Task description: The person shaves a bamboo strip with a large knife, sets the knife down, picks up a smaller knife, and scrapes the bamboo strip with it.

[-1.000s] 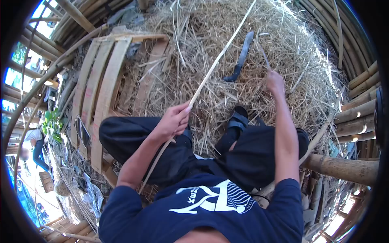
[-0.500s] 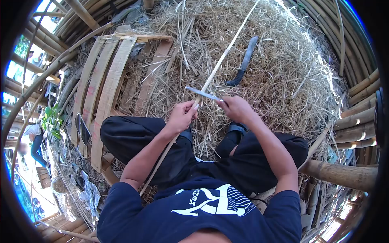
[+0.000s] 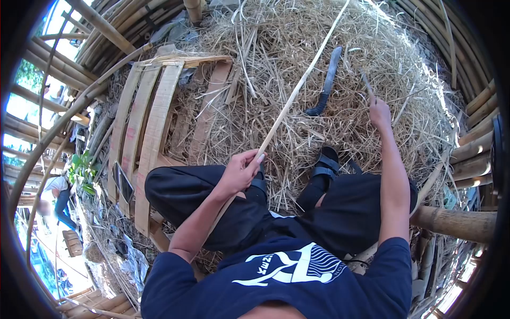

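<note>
My left hand (image 3: 241, 171) is closed around a long pale bamboo strip (image 3: 293, 95), which slants from beneath my left forearm up to the far top of the view. Off to the right, my right hand (image 3: 380, 112) grips a knife (image 3: 367, 85) by its handle, with the narrow blade pointing up and away over the shavings. The knife is apart from the strip. Between the strip and my right hand lies a machete (image 3: 328, 82) with a dark wrapped handle, resting on the shavings.
Thin shavings (image 3: 276, 48) cover the ground ahead. A slatted wooden pallet (image 3: 154, 127) lies to the left, with a phone (image 3: 122, 182) on it. Bamboo poles (image 3: 457, 222) stand and lie around the edges. A person (image 3: 59, 198) is outside at far left.
My right hand has moved the knife off the strip, out to the right and forward. My left hand still holds the strip. The whole view has shifted slightly.
</note>
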`<state>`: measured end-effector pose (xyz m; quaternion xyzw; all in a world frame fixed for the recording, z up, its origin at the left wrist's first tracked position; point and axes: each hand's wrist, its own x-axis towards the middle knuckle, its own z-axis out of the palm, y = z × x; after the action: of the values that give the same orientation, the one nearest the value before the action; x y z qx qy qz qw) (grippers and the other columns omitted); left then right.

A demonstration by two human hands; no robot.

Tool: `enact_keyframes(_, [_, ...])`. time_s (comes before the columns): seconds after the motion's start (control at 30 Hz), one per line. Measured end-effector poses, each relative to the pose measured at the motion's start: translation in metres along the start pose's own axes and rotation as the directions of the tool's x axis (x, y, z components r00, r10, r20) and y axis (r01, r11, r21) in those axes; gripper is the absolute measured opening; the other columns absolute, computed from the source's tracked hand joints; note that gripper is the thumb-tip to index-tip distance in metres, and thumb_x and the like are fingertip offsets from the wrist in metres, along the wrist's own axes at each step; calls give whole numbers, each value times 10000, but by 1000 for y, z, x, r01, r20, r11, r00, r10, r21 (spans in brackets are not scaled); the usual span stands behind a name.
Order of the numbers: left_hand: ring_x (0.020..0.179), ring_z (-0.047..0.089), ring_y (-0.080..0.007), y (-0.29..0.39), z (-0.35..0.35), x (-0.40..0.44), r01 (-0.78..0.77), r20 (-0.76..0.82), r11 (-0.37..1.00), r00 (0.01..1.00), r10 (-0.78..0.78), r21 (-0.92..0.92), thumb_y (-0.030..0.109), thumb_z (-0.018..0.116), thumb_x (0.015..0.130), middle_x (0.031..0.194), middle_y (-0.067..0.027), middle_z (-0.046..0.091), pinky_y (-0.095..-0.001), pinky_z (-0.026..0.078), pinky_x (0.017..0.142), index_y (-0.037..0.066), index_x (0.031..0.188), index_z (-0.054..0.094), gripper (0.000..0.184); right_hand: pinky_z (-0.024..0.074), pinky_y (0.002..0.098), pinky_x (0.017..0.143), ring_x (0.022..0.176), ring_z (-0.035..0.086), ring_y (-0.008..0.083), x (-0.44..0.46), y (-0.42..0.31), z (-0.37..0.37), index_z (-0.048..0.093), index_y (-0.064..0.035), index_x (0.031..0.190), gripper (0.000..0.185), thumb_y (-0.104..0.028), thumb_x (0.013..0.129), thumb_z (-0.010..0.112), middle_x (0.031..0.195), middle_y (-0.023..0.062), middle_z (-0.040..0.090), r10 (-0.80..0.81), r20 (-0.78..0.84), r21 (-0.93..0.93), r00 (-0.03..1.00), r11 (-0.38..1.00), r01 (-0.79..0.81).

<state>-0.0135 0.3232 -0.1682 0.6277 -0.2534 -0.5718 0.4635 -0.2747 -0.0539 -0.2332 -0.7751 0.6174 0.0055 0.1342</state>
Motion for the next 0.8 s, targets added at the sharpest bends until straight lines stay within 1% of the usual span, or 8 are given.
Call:
enact_keyframes(0.07, [417,342,-5,4,9,10,33,-54,999,998,-33,-3,182,519,977,609,48,428,-177,291,368,25,1187,565,267,484,463,833,976,616,398,-29,-33,-24,611,10,1108,526,-438,985,364,1017,213,660,96,-72,348,993,935,-65])
enact_keyframes(0.13, [420,355,-7,-3,18,21,-4,-63,998,998,8,60,185,522,976,610,46,432,-175,300,370,27,1180,574,264,475,443,844,969,618,378,-45,-57,1,617,6,1095,509,-426,986,370,1000,223,659,-244,-191,421,951,855,304])
enact_keyframes(0.17, [422,367,-9,-5,19,24,-42,-67,988,996,52,147,188,525,974,611,44,436,-172,310,371,30,1173,582,260,476,429,824,919,626,366,-68,-82,-8,635,-26,1073,466,-413,981,395,971,229,656,-295,-43,475,955,835,279])
enact_keyframes(0.27, [505,476,-44,-8,15,31,-117,-126,915,976,177,385,165,553,951,650,-7,533,-217,386,454,-7,1143,607,264,477,462,654,673,620,359,-109,-125,-8,650,-39,938,403,-399,957,471,715,193,634,-476,254,368,842,853,370])
enact_keyframes(0.53, [567,585,-255,-13,20,32,-289,-151,692,852,501,661,86,561,909,734,-207,624,-355,444,562,-47,1153,587,279,477,507,667,724,606,407,-146,-132,20,613,-43,827,406,-404,943,466,736,204,628,-696,178,293,696,712,638])
enact_keyframes(0.63, [583,595,-298,-19,17,31,-337,-102,602,810,577,724,71,570,896,744,-234,608,-352,442,555,-53,1150,583,283,486,500,662,719,613,407,-129,-125,25,635,-58,880,366,-383,935,477,739,191,639,-700,189,233,689,713,661])
enact_keyframes(0.73, [567,588,-256,-22,15,18,-324,-81,573,818,569,753,71,583,892,720,-230,598,-345,436,544,-48,1144,586,279,506,483,773,890,642,369,-52,-76,39,677,-148,991,323,-358,909,446,927,196,665,-253,52,197,966,951,238])
enact_keyframes(0.8, [531,556,-210,-19,14,5,-323,-137,623,807,575,712,74,583,896,675,-215,574,-330,420,521,-37,1130,594,260,489,472,757,851,641,367,-7,-21,20,666,-97,1034,437,-432,952,398,926,201,664,-143,124,18,982,990,142])
